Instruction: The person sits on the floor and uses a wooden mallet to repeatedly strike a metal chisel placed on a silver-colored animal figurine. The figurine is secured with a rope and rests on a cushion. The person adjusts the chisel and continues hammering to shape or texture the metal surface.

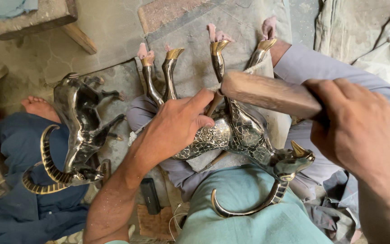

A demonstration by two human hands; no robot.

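A silver metal animal figure (238, 133) with brass hooves and curved horns lies upside down on my lap, legs pointing away. My left hand (177, 124) presses on its scaled belly and pinches a thin chisel (214, 103) against the metal. My right hand (355, 122) grips a thick wooden mallet (269, 94), whose head sits right above the chisel's top. The brass-tipped legs (170, 72) rise past my left hand.
A second horned metal figure (75, 131) rests on another person's blue-clad lap at the left, beside a bare foot (39, 107). A small black object (150, 195) lies on the floor. A wooden stool (37, 18) stands at the top left, grey cloth (362, 31) at the top right.
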